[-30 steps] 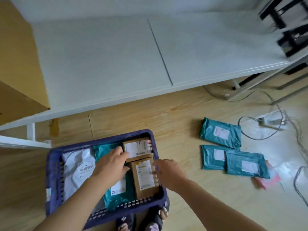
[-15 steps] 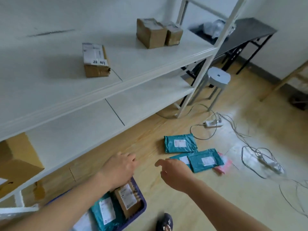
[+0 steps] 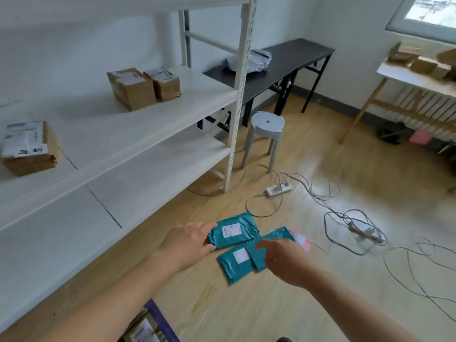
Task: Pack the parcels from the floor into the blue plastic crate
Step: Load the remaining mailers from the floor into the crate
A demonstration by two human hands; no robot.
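Head view | 3 teal parcels flat on floor; blue crate well behind | left hand, right hand over them, fingers spread, empty | bags look light, soft, slick; pinch an edge

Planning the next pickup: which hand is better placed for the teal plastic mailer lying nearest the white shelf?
Left. The left hand is at the edge of that teal plastic mailer, fingers open; the right hand hovers over two overlapping teal mailers.
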